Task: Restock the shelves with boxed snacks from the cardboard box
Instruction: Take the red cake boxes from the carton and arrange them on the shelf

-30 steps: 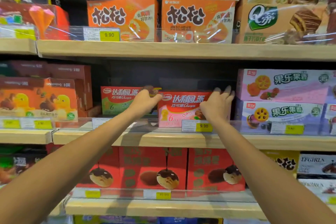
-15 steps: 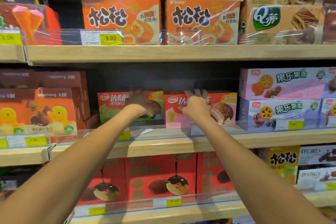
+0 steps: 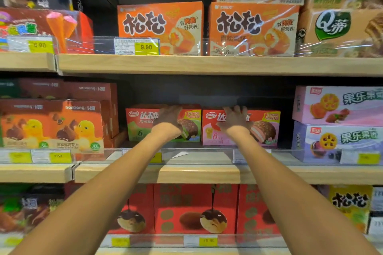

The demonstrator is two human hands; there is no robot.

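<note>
Boxed snacks sit side by side, set back on the middle shelf (image 3: 199, 174): a green box (image 3: 141, 130) with a pink box (image 3: 267, 128) just beside it at its 3 o'clock. The left hand (image 3: 169, 119) lies over the green box's top front edge, too blurred to tell whether its fingers hook round it. The right hand (image 3: 235, 120) rests spread and fairly straight-fingered on the pink box's upper front, gripping nothing. This looks like the seating step, squaring both boxes in the row. Next would likely come letting go and drawing back toward 6 o'clock for more stock; the cardboard box is out of view.
</note>
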